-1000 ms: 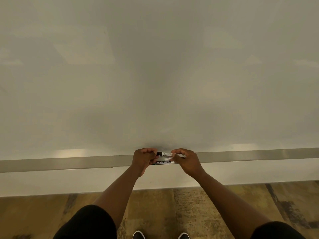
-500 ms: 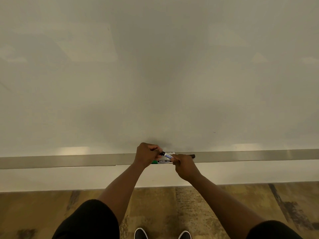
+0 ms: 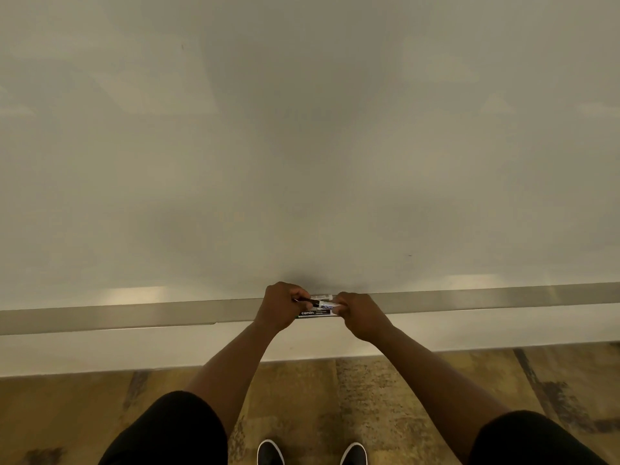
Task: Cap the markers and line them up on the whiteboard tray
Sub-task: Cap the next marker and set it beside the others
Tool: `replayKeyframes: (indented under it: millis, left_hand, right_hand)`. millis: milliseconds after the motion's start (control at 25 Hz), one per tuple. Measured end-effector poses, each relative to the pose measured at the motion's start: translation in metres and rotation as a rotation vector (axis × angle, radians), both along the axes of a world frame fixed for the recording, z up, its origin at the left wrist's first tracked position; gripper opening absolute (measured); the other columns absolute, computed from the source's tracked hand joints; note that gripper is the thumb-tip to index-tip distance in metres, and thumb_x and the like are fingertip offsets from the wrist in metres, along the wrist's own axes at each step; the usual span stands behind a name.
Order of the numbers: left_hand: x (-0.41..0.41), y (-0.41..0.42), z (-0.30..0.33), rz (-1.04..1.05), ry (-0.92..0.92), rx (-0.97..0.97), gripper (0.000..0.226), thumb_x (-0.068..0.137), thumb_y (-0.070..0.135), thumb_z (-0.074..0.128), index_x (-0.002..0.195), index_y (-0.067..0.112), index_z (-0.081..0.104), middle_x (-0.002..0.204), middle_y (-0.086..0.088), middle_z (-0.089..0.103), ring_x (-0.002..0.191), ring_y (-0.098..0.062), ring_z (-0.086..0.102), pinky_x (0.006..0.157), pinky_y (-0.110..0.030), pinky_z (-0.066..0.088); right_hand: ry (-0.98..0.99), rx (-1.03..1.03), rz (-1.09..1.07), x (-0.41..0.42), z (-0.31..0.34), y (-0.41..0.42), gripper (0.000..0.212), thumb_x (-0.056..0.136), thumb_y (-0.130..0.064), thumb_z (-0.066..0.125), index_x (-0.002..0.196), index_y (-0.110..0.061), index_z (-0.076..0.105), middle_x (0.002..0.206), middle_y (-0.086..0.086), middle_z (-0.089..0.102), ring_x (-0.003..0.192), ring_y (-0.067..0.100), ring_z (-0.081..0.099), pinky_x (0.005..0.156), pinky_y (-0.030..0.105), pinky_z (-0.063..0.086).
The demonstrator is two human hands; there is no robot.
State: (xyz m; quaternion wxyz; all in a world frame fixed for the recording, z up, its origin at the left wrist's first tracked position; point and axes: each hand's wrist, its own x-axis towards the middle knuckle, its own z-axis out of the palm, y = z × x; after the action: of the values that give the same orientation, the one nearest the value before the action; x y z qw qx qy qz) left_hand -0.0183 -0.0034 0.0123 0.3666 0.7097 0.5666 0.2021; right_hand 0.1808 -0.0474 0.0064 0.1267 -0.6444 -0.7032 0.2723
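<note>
Both my hands meet over the grey metal whiteboard tray (image 3: 134, 315) at the middle. My left hand (image 3: 281, 305) is closed around the black end of a white marker (image 3: 320, 303), and my right hand (image 3: 360, 315) grips its other end. The marker tilts slightly between them. Below it lies another marker (image 3: 315, 313) with a dark "camlin" label, on the tray's front. A third white marker (image 3: 320, 297) shows just behind, against the board. Whether the held marker's cap is on is hidden by my fingers.
The large blank whiteboard (image 3: 302, 129) fills the view above the tray. A white wall strip runs below the tray, then patterned brown floor (image 3: 302, 397). My dark shoes (image 3: 312, 453) stand at the bottom edge.
My right hand slid left along the marker and covers the black piece that lay on the tray to its right. Both hands now close in on the marker together.
</note>
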Motion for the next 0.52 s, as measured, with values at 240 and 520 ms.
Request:
replayKeyframes:
  millis: [240, 520]
  left_hand:
    - [-0.007, 0.003, -0.019, -0.051, 0.395, 0.029, 0.019, 0.077, 0.009, 0.056, 0.086, 0.011, 0.073, 0.09, -0.012, 0.069, 0.085, -0.031, 0.063, 0.074, -0.041, 0.054]
    - [0.023, 0.006, -0.027, -0.331, 0.568, 0.161, 0.025, 0.087, 0.012, 0.045, 0.103, 0.014, 0.064, 0.106, -0.01, 0.063, 0.097, -0.03, 0.059, 0.083, -0.04, 0.046]
  right_hand:
    - [-0.245, 0.023, -0.087, 0.05, -0.014, -0.002, 0.025, 0.086, -0.003, 0.054, 0.109, -0.012, 0.061, 0.102, 0.011, 0.065, 0.094, 0.03, 0.056, 0.08, 0.037, 0.044]
    - [-0.26, 0.013, -0.178, 0.076, -0.031, -0.003, 0.033, 0.08, 0.009, 0.054, 0.104, -0.011, 0.066, 0.103, 0.009, 0.062, 0.093, 0.029, 0.057, 0.08, 0.037, 0.047]
